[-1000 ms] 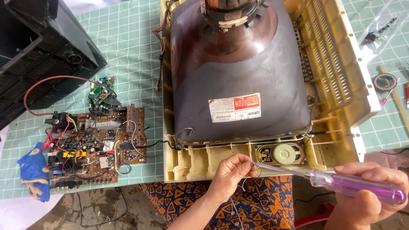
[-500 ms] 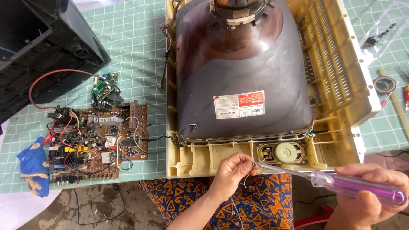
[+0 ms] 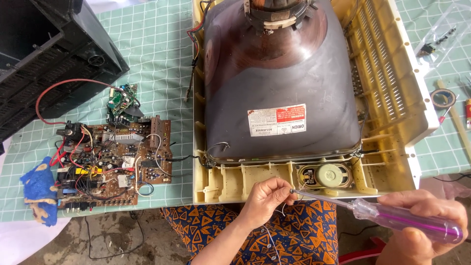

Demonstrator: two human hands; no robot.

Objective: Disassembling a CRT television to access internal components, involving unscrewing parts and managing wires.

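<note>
At bench front edge, left hand (image 3: 265,198) pinches thin wire (image 3: 282,212) steady at screwdriver (image 3: 392,218) tip; right hand (image 3: 424,223) clamped on handle, beside speaker (image 3: 326,175).

Screwdriver (image 3: 392,217): clear glossy purple plastic handle, metal shaft; casing (image 3: 402,98): yellowed matt plastic; tube (image 3: 279,73): dark smooth glass.

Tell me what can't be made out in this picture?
Head view only:
- Screwdriver tip: hidden behind the left hand, so what it touches is unclear.
- Thin wire in the left grip: too fine to trace.
- Right hand: cut off by the bottom edge.
- Black casing: cut off at the top-left corner.
- Tube face: turned down, hidden.
</note>
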